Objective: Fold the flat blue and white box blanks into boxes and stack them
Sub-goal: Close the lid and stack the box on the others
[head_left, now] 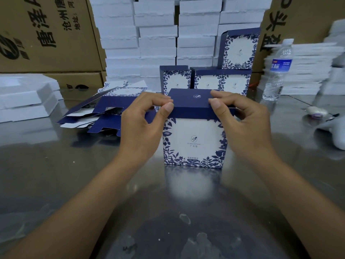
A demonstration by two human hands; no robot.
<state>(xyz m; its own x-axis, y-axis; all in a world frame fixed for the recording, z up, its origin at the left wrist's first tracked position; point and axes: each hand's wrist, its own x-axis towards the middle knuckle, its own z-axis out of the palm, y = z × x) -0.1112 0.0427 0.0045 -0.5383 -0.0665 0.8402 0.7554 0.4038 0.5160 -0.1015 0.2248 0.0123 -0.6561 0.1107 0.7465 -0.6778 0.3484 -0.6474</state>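
Pinching lid flap (192, 101) of box (194, 141) at both corners, left hand (143, 128) and right hand (240, 128) fingers (216, 104) clamped on it. Risk: uneven push buckling flap, skidding box.

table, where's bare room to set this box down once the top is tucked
Bare steel lies on the near table left of the box, in front of the flat blanks, and between the box and the water bottle. It is crowded behind the box, where the finished boxes stand.

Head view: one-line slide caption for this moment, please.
Left hand and right hand pinch the top flap of an upright box on the metal table, flat blanks lying left, folded boxes behind.
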